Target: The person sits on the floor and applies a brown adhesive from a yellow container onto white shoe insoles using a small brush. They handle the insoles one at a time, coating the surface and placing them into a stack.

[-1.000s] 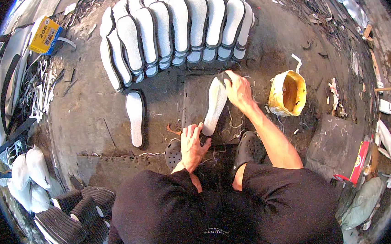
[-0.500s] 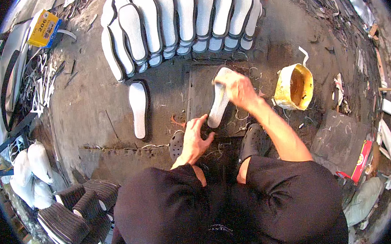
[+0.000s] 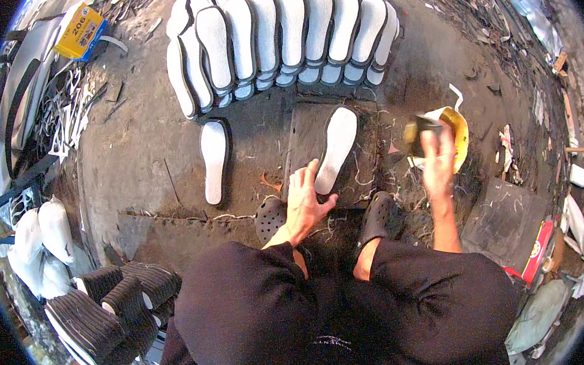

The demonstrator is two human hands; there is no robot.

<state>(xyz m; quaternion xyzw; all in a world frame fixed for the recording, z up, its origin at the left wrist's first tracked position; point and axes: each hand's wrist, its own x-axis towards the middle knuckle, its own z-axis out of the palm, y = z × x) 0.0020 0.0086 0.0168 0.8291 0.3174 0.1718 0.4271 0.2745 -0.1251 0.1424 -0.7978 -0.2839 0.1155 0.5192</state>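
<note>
Right hand (image 3: 439, 160) has swung from the white sole (image 3: 336, 150) to the yellow tub (image 3: 463, 140), gripping a blurred dark thing (image 3: 429, 124); left hand (image 3: 303, 203), open, lies beside the sole's narrow end, toward the dark board's (image 3: 307, 128) near edge

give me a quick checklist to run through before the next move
1. White sole lying white side up: ok.
2. Left hand clear of that sole: not ok, fingertips at its narrow end.
3. Right hand clear of the yellow container: not ok, overlaps it in view.
4. Grip on the dark thing at the right fingertips: cannot tell, blurred.
5. Second sole apart from the first: ok.
</note>
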